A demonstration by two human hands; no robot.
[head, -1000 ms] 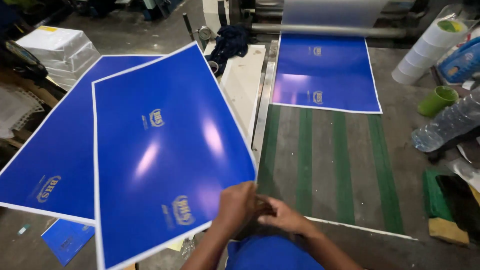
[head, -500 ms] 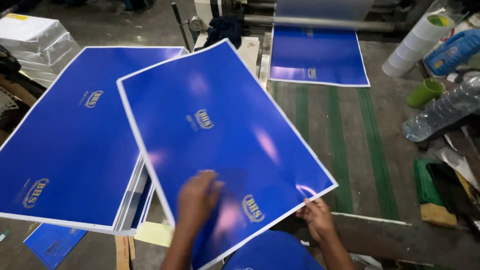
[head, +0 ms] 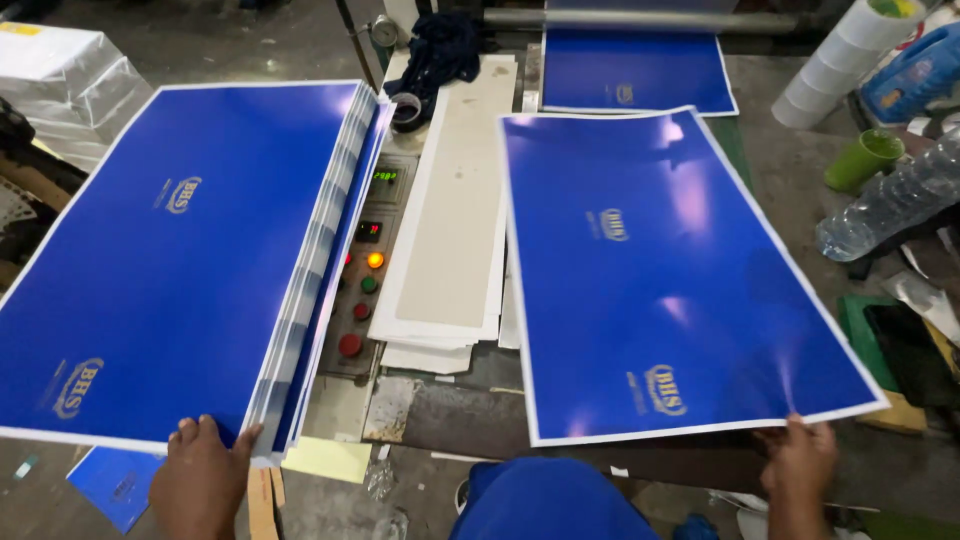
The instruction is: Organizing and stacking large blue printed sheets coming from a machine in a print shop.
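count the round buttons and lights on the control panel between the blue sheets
4: an orange lit one, a green one below it, a small red one, and a larger red one lowest. The stack's edge may hide others.

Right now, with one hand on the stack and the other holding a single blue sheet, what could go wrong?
1. The right hand grips the single glossy blue sheet only at one near corner, so it may sag or crease.
2. The left hand steadies the stack of blue sheets, whose right edge is fanned and overhangs the control panel; sheets might slide or press buttons.
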